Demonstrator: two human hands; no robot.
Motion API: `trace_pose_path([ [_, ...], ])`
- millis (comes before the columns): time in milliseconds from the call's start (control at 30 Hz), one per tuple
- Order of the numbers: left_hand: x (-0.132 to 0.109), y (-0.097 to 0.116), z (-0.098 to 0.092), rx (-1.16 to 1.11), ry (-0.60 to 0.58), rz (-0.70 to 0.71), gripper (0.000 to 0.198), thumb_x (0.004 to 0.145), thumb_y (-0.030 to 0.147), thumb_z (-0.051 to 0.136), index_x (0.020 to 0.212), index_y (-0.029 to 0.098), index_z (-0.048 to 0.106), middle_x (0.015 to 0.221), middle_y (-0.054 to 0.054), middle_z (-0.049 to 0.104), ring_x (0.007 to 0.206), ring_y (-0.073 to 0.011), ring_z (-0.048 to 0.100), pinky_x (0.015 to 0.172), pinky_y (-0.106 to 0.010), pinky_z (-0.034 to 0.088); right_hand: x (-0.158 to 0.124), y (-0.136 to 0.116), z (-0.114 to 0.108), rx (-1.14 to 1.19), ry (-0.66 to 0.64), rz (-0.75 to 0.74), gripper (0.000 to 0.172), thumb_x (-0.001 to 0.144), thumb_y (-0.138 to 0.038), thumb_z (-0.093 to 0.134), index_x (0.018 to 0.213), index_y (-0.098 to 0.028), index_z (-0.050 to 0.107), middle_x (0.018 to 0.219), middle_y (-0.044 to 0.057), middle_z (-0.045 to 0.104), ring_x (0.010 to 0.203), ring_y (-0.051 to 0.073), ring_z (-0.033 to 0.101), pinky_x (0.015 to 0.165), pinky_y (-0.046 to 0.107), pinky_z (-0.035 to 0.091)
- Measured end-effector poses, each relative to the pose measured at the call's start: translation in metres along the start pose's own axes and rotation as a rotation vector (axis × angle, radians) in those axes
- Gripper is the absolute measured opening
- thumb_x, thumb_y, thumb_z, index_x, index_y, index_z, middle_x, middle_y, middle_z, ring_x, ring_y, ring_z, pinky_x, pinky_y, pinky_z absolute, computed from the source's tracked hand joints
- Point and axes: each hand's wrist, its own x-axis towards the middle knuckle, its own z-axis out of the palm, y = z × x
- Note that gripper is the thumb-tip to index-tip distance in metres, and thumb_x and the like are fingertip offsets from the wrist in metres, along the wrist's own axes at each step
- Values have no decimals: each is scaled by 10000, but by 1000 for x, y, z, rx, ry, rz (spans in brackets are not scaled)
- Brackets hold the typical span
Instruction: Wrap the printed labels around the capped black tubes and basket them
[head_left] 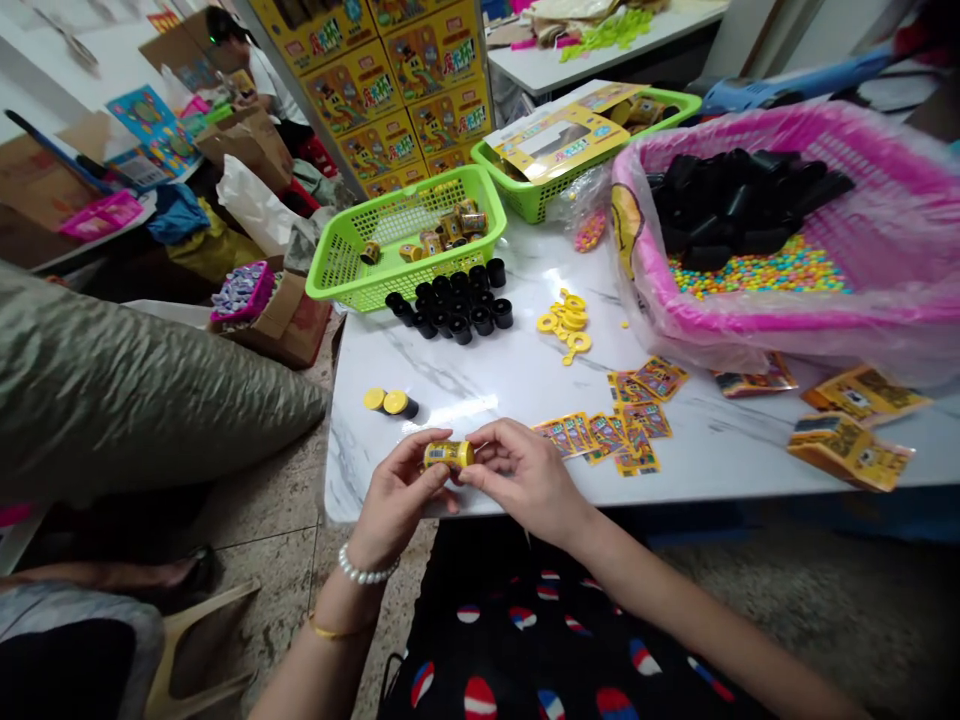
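Note:
My left hand (397, 497) and my right hand (521, 475) pinch a small yellow labelled canister (448, 455) between their fingertips, just above the front edge of a white marble-pattern table (480, 375). Nearest my left hand, a black canister with a yellow cap (396, 404) lies beside a loose yellow cap (374, 399). Several upright black canisters (454, 305) stand in a cluster farther back. Several printed yellow sticker sheets (607, 435) lie to the right of my right hand, and yellow plastic rings (571, 322) are piled beyond them.
A green basket of labelled canisters (390, 240) and a green tray (585, 170) stand at the table's back. A pink plastic-lined basket (735, 325) holds black canisters and colored candy at right. A co-worker's olive sleeve (135, 390) intrudes at left, beside cardboard boxes.

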Motion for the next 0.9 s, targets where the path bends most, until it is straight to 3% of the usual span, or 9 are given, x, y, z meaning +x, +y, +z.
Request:
trace_pose_path([
  [200,-2,-6,0,49,-32,19,317,812,343,760,1026,172,599,735,22,633,539,-88,572,484,-212,542,-1,0,1,-87,21,-77,261,810,-183,723,1065,-181,668,979,41,614,789,143,683,708,287,629],
  [300,-3,-6,-2,98,-66,-23,314,857,413,703,1011,171,577,547,68,562,394,-53,459,359,-132,381,-2,2,0,-90,-11,-102,262,795,-216,761,1036,-167,671,938,37,614,771,144,685,710,288,633],
  [400,-4,-5,-6,146,-92,-64,332,887,482,639,982,169,577,477,93,480,359,-32,367,340,-110,260,-5,3,-1,-144,-34,-141,269,781,-241,785,1008,-170,659,914,33,625,728,134,683,676,272,631],
  [667,-4,-3,-10,209,-199,23,304,874,378,674,1096,176,632,814,1,625,548,-76,539,501,-190,479,-7,1,3,-284,-48,-106,213,824,-218,736,1003,-184,626,874,37,655,711,142,699,616,239,623],
  [800,-3,0,-5,279,-178,-25,286,887,405,652,1058,181,606,695,36,589,453,-66,499,405,-169,403,-8,4,3,-507,-39,-379,230,859,-127,648,1063,-201,573,979,83,635,922,197,654,768,329,616],
  [900,-2,4,0,304,-153,-60,257,893,423,640,977,184,600,624,65,534,393,-45,433,361,-156,333,-9,4,4,-578,-36,-439,260,855,-70,612,1069,-208,555,1008,90,630,955,197,634,813,338,597],
])
